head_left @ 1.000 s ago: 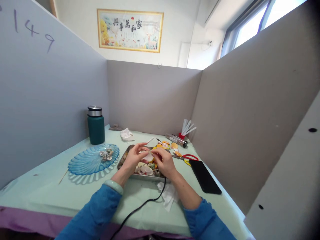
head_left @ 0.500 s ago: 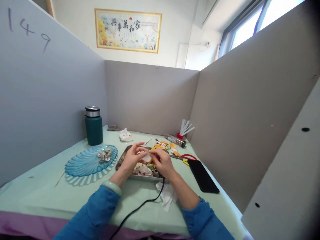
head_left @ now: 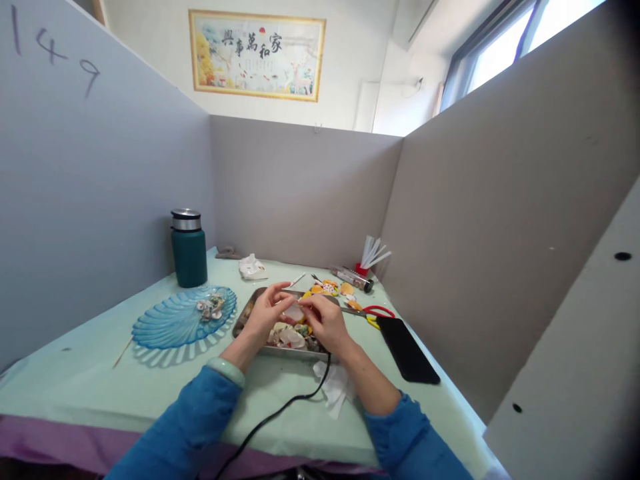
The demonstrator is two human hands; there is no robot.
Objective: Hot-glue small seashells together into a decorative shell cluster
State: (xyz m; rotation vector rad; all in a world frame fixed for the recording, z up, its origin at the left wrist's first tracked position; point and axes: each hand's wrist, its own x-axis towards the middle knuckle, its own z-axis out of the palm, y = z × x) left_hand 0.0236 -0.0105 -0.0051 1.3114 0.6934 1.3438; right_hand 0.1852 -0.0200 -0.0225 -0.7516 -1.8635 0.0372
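Both hands meet over a metal tray that holds pale shell-like pieces and small coloured bits. My left hand has thumb and index finger pinched together, the other fingers loosely raised. Opposite it, my right hand is closed in a pinch, its fingertips nearly touching the left ones. Whatever sits between the fingertips is too small to make out. A black cord runs from under the right hand to the table's front edge. Just below the tray lies a crumpled white tissue.
On the left stand a blue fluted plate bearing a small shell cluster and a green bottle. To the right are red-and-yellow scissors, a black phone, a clear tube and white sticks in a red holder. Grey partitions enclose the table.
The view has shifted slightly. Both hands keep nearly the same pinched pose above the tray, with the left fingers moved only a little.
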